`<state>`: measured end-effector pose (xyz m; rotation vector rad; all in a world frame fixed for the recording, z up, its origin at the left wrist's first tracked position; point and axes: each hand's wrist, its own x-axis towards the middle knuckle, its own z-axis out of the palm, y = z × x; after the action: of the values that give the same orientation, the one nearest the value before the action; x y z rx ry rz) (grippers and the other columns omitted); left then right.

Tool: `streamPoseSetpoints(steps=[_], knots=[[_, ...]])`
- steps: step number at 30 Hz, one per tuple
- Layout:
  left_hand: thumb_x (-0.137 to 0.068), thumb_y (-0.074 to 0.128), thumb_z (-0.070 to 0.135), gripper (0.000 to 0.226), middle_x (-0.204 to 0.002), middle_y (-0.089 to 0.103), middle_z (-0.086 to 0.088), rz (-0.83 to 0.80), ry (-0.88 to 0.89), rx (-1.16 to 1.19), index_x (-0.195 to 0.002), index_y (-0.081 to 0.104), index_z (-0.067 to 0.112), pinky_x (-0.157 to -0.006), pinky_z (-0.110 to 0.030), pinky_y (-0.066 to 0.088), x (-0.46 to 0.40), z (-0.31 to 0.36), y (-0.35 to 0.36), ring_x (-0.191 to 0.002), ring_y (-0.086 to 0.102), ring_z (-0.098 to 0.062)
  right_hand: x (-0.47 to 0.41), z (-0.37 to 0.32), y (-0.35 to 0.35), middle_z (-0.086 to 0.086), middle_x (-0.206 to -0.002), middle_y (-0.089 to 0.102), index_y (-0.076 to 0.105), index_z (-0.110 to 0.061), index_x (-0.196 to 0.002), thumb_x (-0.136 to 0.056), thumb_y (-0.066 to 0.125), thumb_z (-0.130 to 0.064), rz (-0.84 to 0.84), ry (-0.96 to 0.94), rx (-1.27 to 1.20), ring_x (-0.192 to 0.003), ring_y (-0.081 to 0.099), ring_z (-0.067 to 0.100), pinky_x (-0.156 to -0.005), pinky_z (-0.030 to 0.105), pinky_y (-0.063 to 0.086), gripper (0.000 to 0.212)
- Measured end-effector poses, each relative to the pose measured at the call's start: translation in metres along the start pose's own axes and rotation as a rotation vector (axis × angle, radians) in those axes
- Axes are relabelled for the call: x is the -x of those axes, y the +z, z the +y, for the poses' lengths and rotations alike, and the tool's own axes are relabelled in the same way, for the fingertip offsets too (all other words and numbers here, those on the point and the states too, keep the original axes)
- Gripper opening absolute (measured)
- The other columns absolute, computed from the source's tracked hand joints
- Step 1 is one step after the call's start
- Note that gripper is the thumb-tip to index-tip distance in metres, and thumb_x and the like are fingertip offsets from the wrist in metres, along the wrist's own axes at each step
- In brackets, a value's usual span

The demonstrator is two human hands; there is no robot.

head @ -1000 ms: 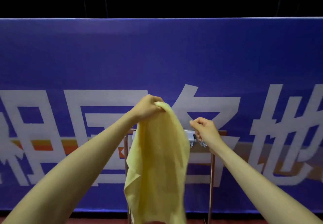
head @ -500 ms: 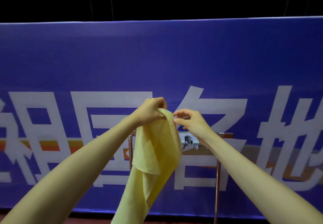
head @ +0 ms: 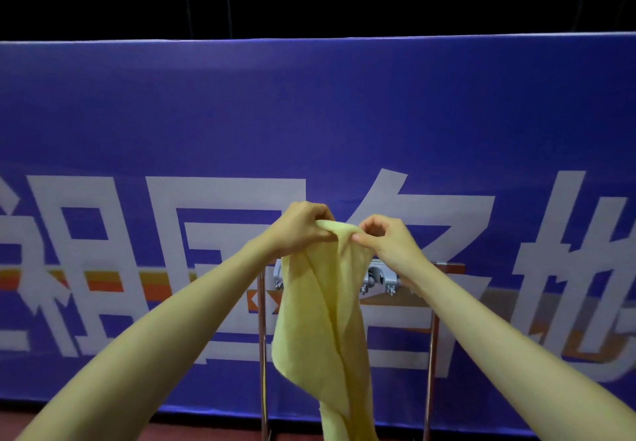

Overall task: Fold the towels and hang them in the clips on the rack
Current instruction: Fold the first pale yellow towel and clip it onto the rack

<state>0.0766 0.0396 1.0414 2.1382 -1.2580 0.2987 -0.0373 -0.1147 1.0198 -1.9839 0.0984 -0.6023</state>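
Observation:
A pale yellow towel [head: 320, 320] hangs in loose folds in front of the rack. My left hand [head: 303, 227] grips its top edge from the left. My right hand [head: 389, 241] pinches the same top edge from the right, close beside the left. Behind the towel stands the rack [head: 432, 337], a thin metal frame with two upright posts. Grey metal clips [head: 380, 278] sit along its top bar; the towel hides the middle of the bar. The towel's top is held a little above the clips.
A long blue banner [head: 309, 113] with large white characters runs across the whole view right behind the rack. Above it is a dark railing [head: 206, 0]. A strip of reddish floor [head: 172, 430] shows at the bottom.
My right hand left the clip on the bar, moved up and left, and took hold of the towel's top edge beside my left hand. The towel now hangs from both hands.

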Motion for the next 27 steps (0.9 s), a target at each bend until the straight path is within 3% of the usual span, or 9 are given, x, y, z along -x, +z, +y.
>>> streamPoseSetpoints(steps=[4, 12, 15, 18, 20, 23, 27], knots=[[-0.083, 0.069, 0.036, 0.029, -0.072, 0.062, -0.007, -0.073, -0.071, 0.002, -0.081, 0.067, 0.007, -0.06, -0.037, 0.046, 0.008, -0.018, 0.014, -0.066, 0.057, -0.023, -0.004, -0.001, -0.012, -0.005, -0.066, 0.052, 0.056, -0.014, -0.079, -0.087, 0.06, -0.005, 0.176, -0.016, -0.018, -0.06, 0.046, 0.007, -0.056, 0.02, 0.036, 0.012], [-0.089, 0.056, 0.048, 0.041, -0.085, 0.066, -0.014, -0.14, -0.358, 0.237, -0.088, 0.069, 0.008, -0.074, -0.04, 0.056, 0.047, -0.066, 0.049, -0.076, 0.064, -0.021, -0.001, 0.018, -0.024, 0.0, -0.072, 0.052, 0.054, -0.011, -0.083, -0.089, 0.056, -0.009, 0.378, -0.028, 0.056, -0.063, 0.043, 0.012, -0.055, 0.027, 0.035, 0.006], [-0.092, 0.052, 0.043, 0.031, -0.096, 0.068, -0.004, -0.191, -0.395, 0.28, -0.099, 0.068, 0.017, -0.081, -0.033, 0.056, 0.053, -0.074, 0.041, -0.088, 0.065, -0.018, -0.002, 0.027, -0.034, -0.002, -0.071, 0.053, 0.055, -0.012, -0.082, -0.089, 0.058, -0.013, 0.431, -0.005, 0.074, -0.064, 0.045, 0.013, -0.054, 0.026, 0.035, 0.008], [-0.096, 0.047, 0.042, 0.036, -0.089, 0.065, 0.0, -0.199, -0.438, 0.205, -0.102, 0.066, 0.013, -0.073, -0.022, 0.049, 0.052, -0.076, 0.033, -0.081, 0.061, -0.013, -0.002, 0.035, -0.04, -0.001, -0.073, 0.054, 0.057, -0.01, -0.085, -0.089, 0.06, -0.014, 0.423, 0.031, 0.111, -0.066, 0.047, 0.012, -0.052, 0.023, 0.035, 0.006], [-0.097, 0.047, 0.039, 0.033, -0.088, 0.063, 0.001, -0.21, -0.429, 0.099, -0.102, 0.066, 0.014, -0.076, -0.024, 0.048, 0.05, -0.076, 0.028, -0.081, 0.059, -0.013, -0.002, 0.041, -0.042, 0.0, -0.077, 0.058, 0.061, -0.01, -0.087, -0.088, 0.063, -0.016, 0.417, 0.043, 0.133, -0.07, 0.05, 0.012, -0.054, 0.023, 0.037, 0.006], [-0.097, 0.049, 0.031, 0.014, -0.098, 0.061, -0.003, -0.209, -0.382, 0.077, -0.108, 0.053, 0.023, -0.076, -0.027, 0.051, 0.049, -0.074, 0.022, -0.089, 0.059, -0.016, -0.004, 0.047, -0.043, 0.002, -0.081, 0.061, 0.064, -0.011, -0.089, -0.088, 0.065, -0.018, 0.395, 0.068, 0.146, -0.073, 0.054, 0.012, -0.055, 0.022, 0.038, 0.007], [-0.096, 0.052, 0.019, 0.03, -0.088, 0.055, -0.013, -0.268, -0.38, 0.372, -0.117, 0.031, 0.023, -0.063, -0.027, 0.052, 0.046, -0.059, 0.01, -0.073, 0.056, -0.02, -0.009, 0.049, -0.048, 0.004, -0.079, 0.063, 0.066, -0.009, -0.087, -0.086, 0.066, -0.019, 0.415, 0.093, 0.146, -0.075, 0.056, 0.017, -0.055, 0.023, 0.039, 0.01]])
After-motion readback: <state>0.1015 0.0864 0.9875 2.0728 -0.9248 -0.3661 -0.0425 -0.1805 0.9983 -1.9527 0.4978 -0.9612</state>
